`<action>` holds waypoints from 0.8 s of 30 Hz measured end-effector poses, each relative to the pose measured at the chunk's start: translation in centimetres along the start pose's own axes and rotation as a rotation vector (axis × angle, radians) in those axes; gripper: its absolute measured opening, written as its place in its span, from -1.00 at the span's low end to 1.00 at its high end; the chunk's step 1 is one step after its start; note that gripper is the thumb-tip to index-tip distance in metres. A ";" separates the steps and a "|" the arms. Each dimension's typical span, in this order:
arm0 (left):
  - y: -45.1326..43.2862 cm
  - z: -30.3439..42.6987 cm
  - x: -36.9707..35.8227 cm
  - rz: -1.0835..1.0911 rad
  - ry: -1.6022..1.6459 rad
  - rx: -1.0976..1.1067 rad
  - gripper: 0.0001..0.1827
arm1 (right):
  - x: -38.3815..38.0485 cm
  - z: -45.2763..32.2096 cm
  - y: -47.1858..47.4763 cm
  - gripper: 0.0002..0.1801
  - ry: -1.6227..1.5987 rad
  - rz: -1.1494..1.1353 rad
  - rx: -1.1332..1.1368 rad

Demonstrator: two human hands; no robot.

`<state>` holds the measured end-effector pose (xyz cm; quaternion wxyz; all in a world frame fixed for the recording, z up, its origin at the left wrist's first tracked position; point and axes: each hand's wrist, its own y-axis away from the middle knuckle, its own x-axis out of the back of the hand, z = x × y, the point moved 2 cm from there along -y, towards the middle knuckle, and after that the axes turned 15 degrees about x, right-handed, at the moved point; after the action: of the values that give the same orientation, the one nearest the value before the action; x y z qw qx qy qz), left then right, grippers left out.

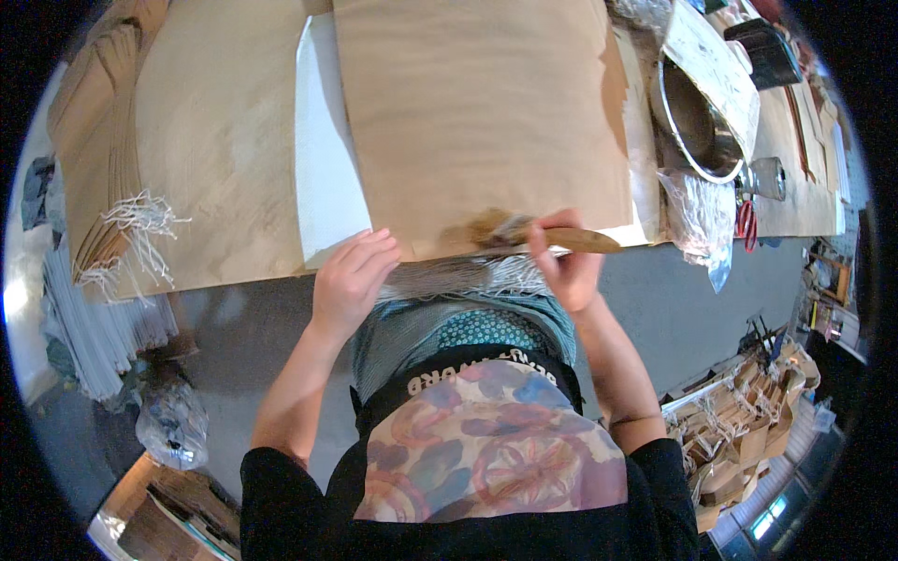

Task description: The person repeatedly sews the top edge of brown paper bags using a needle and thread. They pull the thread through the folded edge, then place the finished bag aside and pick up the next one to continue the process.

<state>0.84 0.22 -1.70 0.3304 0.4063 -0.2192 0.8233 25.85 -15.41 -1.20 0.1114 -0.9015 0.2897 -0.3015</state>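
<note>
My right hand (570,263) grips a brush with a wooden handle (586,240). Its bristles rest on the near edge of a large brown kraft paper sheet (484,119), where a darker patch shows. The fingers of my left hand (358,280) lie together on the sheet's near left corner, bent over the table edge; whether they pinch the paper cannot be told. Between my hands, a row of white strings (515,275) hangs below the paper's edge, above my lap. A white sheet (330,154) shows under the paper at its left.
Brown paper pieces with white strings (144,217) lie at the table's left end. To the right are a metal pot (666,105) with a board across it, a crumpled plastic bag (691,210), red-handled scissors (746,226) and a glass jar (768,179). Stringed paper bags (744,421) stand behind, lower right.
</note>
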 end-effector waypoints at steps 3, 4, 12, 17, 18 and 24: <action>-0.2 0.3 0.0 -0.007 0.010 0.021 -0.78 | 5.5 2.2 0.4 -0.90 0.227 0.126 0.056; -0.4 0.4 0.0 -0.017 0.021 0.018 -0.80 | 6.8 2.4 0.4 -0.89 0.266 0.150 0.044; -0.4 -0.8 3.0 -0.096 -0.021 0.132 -0.90 | 17.9 4.3 -0.7 -0.71 0.305 0.278 0.107; 3.2 -0.1 2.6 -0.032 -0.080 0.228 -0.89 | 24.7 6.7 1.0 -0.53 1.029 -0.157 0.044; 3.9 -0.2 1.7 -0.069 -0.055 0.234 -0.89 | 24.1 6.8 1.5 -0.51 1.062 -0.170 0.082; 5.2 -0.9 -4.7 -0.121 -0.036 0.345 -0.89 | 12.6 1.6 -0.4 -0.61 0.660 -0.157 0.171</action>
<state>-1.28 -4.54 -6.52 0.3005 0.4841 -0.0557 0.8199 35.21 -22.45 3.68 0.0633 -0.7623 0.2134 -0.6077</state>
